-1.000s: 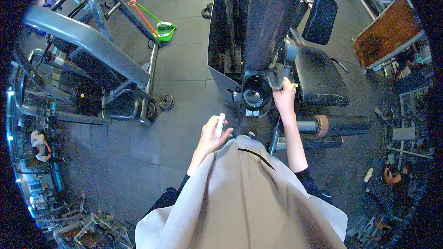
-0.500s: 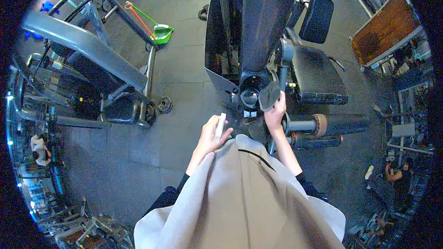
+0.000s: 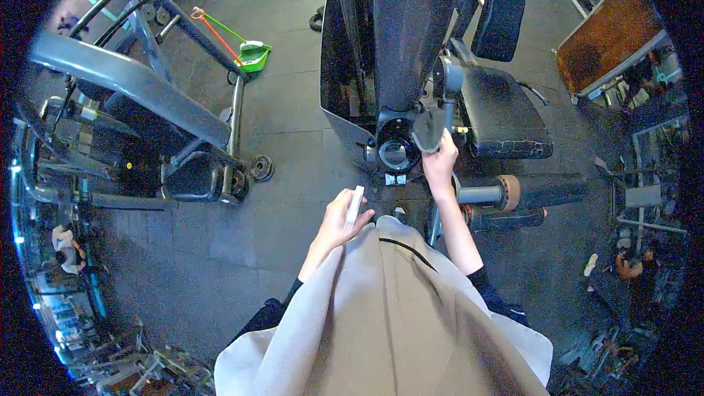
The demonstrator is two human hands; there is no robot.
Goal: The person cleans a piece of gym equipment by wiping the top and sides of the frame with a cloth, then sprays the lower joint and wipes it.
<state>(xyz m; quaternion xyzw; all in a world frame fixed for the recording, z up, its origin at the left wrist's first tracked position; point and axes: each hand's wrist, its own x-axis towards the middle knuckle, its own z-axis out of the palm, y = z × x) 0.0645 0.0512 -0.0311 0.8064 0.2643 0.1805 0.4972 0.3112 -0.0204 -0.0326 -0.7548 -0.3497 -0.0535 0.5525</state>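
At the front of the gym machine (image 3: 411, 37), the right hand (image 3: 440, 161) is gripping a dark cloth (image 3: 429, 128) and pressing it against the grey lever (image 3: 446, 95) just beside the round black housing (image 3: 397, 148). Compared with half a second ago, the cloth is sitting slightly higher on the lever, and a second ago it was held further right, near the seat pad (image 3: 506, 117). Judged from this, the hand is working back and forth over the same joint, so the wiping of this area appears to be under way rather than finished.

The cloth is hanging bunched from the fingers, with its long axis running roughly up and down in the view, its free end pointing up toward the lever.

The left hand (image 3: 339, 221) is staying close to the chest, closed around a slim white object (image 3: 354, 205); what it is cannot be told. Its long axis is running nearly upright in the view, tilted slightly right, with the upper end pointing toward the machine. It is showing no clear shift across the three pictures.

A green dustpan (image 3: 253, 55) is lying on the floor, well apart to the left.
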